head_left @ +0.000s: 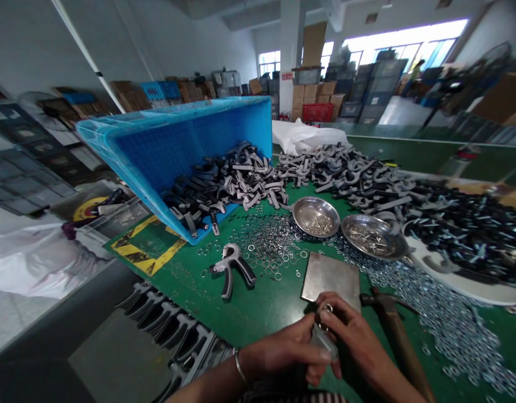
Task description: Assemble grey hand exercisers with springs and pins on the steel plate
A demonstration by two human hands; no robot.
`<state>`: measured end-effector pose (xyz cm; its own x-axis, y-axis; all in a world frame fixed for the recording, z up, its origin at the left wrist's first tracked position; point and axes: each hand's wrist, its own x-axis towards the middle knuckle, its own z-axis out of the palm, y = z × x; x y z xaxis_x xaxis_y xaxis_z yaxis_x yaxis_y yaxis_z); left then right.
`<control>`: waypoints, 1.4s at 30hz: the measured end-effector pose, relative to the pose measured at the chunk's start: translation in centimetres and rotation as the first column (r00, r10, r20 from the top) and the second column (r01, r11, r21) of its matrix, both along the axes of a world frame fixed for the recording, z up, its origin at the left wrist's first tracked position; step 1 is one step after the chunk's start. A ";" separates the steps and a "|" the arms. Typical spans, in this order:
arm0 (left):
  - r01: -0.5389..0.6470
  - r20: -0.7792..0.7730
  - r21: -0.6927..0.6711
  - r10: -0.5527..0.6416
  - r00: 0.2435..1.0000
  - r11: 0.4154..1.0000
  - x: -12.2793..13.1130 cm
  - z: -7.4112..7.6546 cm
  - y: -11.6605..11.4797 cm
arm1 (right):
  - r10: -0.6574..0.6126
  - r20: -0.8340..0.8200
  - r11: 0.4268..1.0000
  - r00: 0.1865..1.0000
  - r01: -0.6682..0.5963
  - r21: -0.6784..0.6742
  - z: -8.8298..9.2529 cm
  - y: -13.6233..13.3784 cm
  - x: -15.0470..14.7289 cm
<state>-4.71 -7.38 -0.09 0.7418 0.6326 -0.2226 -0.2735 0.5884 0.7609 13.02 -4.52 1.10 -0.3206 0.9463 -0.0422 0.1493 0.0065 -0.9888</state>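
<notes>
plate (331, 274) left of hammer (400, 336); pans (307, 209) behind plate; handle parts (210, 178) in crate (169, 137)

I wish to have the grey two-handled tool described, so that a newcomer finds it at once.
On the green table, find the large blue crate tipped on its side. In front of its opening, beside scattered metal rings, lies the grey-and-black tool, two handles spread like a V. Unlike the parts heaped inside the crate, it lies alone.

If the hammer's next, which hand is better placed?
Probably the right hand: the hammer lies beside it. The left hand is farther across, wrapped around a grey part. Right fingers are busy too.
</notes>
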 end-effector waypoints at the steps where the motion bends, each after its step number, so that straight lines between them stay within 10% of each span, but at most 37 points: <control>1: -0.059 0.018 -0.029 0.060 0.998 0.998 -0.4 -0.1 -0.1 | 0.048 0.085 0.997 0.995 -0.053 0.055 0.1 1.3 -0.2; 6: -0.545 -0.143 0.074 0.550 0.823 0.835 -2.1 -0.5 0.7 | -0.131 0.534 0.900 0.835 -0.125 0.417 -1.1 10.5 -2.3; 12: -0.501 -0.345 0.379 0.621 0.704 0.778 -4.2 1.4 3.3 | -0.090 0.558 0.897 0.825 -0.176 0.406 -2.1 16.1 -3.6; 15: -0.605 -0.343 0.478 0.770 0.539 0.637 -3.9 1.8 4.8 | -0.066 0.504 0.919 0.861 -0.145 0.367 -1.0 14.7 -2.8; 18: -0.557 -0.243 0.625 0.814 0.528 0.548 -2.8 2.3 6.1 | 0.005 0.286 0.981 0.958 -0.060 0.183 0.0 10.8 -2.1; 22: -0.405 -0.214 0.752 0.774 0.596 0.520 -1.0 2.7 6.5 | -0.098 -0.335 0.941 0.937 -0.022 -0.339 0.0 5.2 -2.0; 27: -0.302 -0.306 0.786 0.764 0.568 0.540 0.8 2.3 5.7 | -0.166 -0.474 0.914 0.865 -0.045 -0.402 -0.3 2.7 -2.1; 31: -0.322 -0.317 0.778 0.780 0.540 0.539 1.9 2.8 5.0 | -0.195 -0.272 0.970 0.942 0.144 -0.196 0.5 1.8 -1.1; 34: -0.341 -0.310 0.748 0.755 0.578 0.569 2.5 4.1 4.4 | -0.244 -0.039 0.937 0.969 0.246 0.247 0.6 0.9 0.0; 37: -0.317 -0.287 0.730 0.693 0.661 0.605 2.8 5.0 3.8 | -0.214 0.083 0.810 0.973 0.129 0.572 0.2 0.1 1.0; 42: -0.316 -0.337 0.688 0.672 0.660 0.654 3.6 3.4 4.1 | -0.202 0.333 0.725 0.921 -0.088 0.683 -0.1 -0.1 2.4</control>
<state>-1.08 -3.28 3.35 0.1378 0.9896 0.0421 0.1530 -0.0632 0.9862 15.39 -4.66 1.00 -0.3628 0.7783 0.5125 0.5122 0.6260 -0.5880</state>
